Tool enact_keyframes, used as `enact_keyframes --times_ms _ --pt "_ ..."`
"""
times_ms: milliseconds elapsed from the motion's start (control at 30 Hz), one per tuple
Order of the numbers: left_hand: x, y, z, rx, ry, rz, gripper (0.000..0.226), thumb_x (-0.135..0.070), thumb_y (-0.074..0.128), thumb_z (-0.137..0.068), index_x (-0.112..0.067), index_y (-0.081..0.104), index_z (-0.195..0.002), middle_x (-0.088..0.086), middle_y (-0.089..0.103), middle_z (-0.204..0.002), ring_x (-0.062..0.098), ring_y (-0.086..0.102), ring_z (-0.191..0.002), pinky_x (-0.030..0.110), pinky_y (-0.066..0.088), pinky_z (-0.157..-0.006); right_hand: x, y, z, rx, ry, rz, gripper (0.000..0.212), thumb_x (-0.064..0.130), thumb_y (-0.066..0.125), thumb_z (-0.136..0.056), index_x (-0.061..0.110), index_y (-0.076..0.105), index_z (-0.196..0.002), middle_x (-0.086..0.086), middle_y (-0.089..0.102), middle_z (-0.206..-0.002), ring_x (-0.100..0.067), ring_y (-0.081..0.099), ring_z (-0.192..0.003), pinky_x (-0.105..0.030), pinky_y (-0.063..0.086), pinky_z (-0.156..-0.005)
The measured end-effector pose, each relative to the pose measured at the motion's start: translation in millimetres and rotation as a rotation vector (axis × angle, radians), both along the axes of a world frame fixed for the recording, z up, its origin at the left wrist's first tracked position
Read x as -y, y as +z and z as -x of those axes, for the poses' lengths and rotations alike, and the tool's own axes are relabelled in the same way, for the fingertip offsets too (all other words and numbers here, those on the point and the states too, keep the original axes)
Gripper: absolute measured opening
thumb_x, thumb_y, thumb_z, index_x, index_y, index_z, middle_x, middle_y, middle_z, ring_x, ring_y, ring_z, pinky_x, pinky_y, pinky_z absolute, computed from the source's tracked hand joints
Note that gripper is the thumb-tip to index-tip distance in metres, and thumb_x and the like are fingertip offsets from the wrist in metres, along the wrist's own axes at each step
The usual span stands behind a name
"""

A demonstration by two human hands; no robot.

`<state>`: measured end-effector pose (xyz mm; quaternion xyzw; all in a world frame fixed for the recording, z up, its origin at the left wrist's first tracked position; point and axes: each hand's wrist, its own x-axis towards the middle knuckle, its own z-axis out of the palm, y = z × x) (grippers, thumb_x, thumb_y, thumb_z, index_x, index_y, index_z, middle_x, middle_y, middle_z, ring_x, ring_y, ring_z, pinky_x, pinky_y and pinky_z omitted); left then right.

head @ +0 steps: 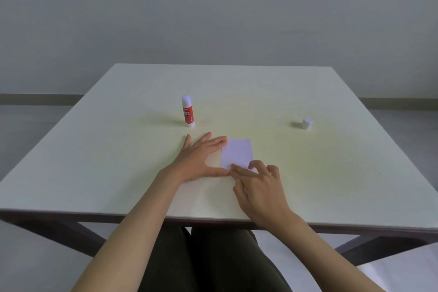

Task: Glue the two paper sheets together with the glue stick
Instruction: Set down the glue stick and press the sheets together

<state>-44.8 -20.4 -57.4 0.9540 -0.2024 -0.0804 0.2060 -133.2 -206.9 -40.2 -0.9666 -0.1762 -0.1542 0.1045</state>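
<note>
Pressing flat with fingers spread, the left hand [198, 157] and right hand [257, 184] pin the paper [237, 153].

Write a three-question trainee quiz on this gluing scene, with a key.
1. True or false: the glue stick lies on its side.
2. Which hands touch the white paper? A) left only B) right only C) both
3. Fill in: the loose white cap stands to the ___ of the paper.

Key: 1 false, it stands upright. 2 C, the left hand and the right hand both press it on the table. 3 right.
</note>
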Motion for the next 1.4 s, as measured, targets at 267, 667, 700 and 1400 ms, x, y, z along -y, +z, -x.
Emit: enact_keyframes --times_ms 267,667,700,1400 --pt "0 0 1 -0.007 0.015 0.037 0.09 -0.067 0.06 -0.071 -0.038 0.022 -0.147 -0.029 0.016 -0.154 0.001 -0.003 -0.146 0.049 -0.015 -0.115 8 -12 -36 -0.173 -0.134 0.003 0.042 0.028 0.03 -0.094 0.028 0.059 -0.125 0.018 0.057 -0.134 -0.023 0.038 -0.133 -0.037 0.017 -0.095" --pt "1 3 3 -0.024 0.02 0.032 0.088 -0.066 0.059 -0.073 -0.038 0.02 -0.147 -0.027 0.015 -0.155 0.002 -0.003 -0.146 0.048 -0.016 -0.114 7 -10 -73 -0.226 -0.202 -0.052 0.043 0.026 0.027 -0.096 0.029 0.052 -0.131 0.017 0.045 -0.145 -0.021 0.023 -0.142 -0.043 0.017 -0.108" --pt "1 4 3 -0.027 0.02 0.033 0.088 -0.065 0.059 -0.073 -0.038 0.02 -0.147 -0.027 0.015 -0.155 0.002 -0.003 -0.146 0.048 -0.016 -0.114 9 -11 -71 -0.237 -0.187 -0.036 0.044 0.027 0.025 -0.097 0.029 0.046 -0.136 0.017 0.04 -0.148 -0.021 0.018 -0.145 -0.045 0.016 -0.11" --pt "-5 20 -11 0.548 0.898 0.947 0.043 -0.017 0.072 -0.079 -0.016 0.06 -0.12 -0.002 0.064 -0.107 0.008 0.059 -0.093 0.027 0.047 -0.078 116 -10 -140 -0.092 -0.597 -0.394 0.041 0.02 0.053 -0.092 0.018 0.052 -0.133 -0.014 0.052 -0.131 -0.034 0.041 -0.122 -0.045 0.03 -0.099"
